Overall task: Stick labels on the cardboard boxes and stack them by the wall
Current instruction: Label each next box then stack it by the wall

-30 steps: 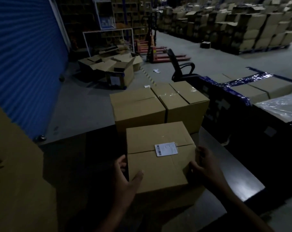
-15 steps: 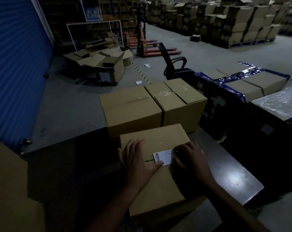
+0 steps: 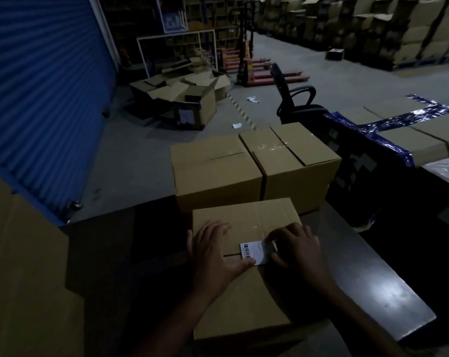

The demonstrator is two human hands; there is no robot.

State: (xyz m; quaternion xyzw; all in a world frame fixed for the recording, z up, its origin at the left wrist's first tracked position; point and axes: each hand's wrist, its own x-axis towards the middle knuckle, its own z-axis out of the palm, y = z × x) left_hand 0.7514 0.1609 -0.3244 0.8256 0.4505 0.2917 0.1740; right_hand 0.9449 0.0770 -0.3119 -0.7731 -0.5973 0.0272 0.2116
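1. Since the earlier frame, the left hand (image 3: 213, 256) has been spread flatter on the brown cardboard box (image 3: 244, 292), its thumb now touching the label's near corner.
2. The right hand (image 3: 295, 251) is laid over the far end of the small white barcode label (image 3: 254, 253), fingers bent and pressing (no pinch can be made out).
3. The box sits on the dark table (image 3: 372, 284), nearest of three.
4. It is judged stiff and fairly light; its two opposite sides are best gripped for lifting.
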